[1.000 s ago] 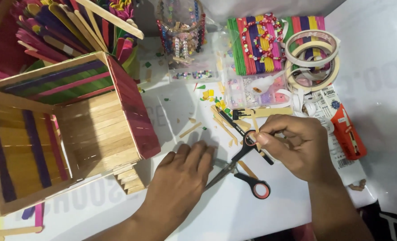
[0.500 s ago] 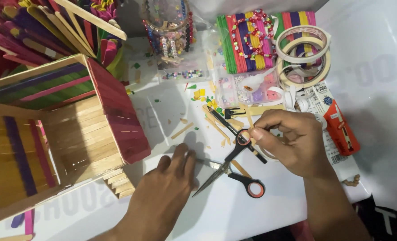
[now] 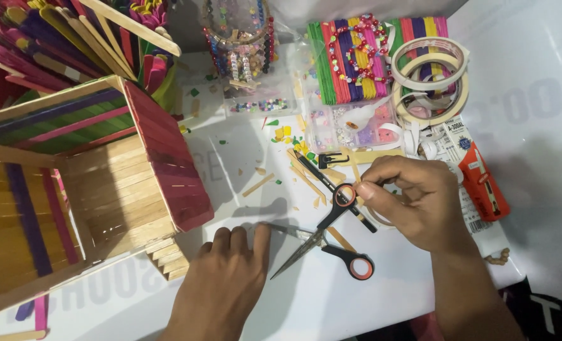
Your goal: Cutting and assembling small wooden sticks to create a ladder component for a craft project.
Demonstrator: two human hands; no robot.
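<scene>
Black-and-orange scissors (image 3: 324, 237) lie open on the white table (image 3: 369, 303); the right hand (image 3: 416, 202) pinches their upper loop; the left hand (image 3: 227, 284) rests flat, fingertips at the blade tip; better kept clear before closing.

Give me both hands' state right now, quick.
Left hand: open, flat on the white table, fingertips by the scissors blade tips, holding nothing.
Right hand: closed, fingers pinched at the scissors' upper handle loop; a firm grip cannot be told.
</scene>
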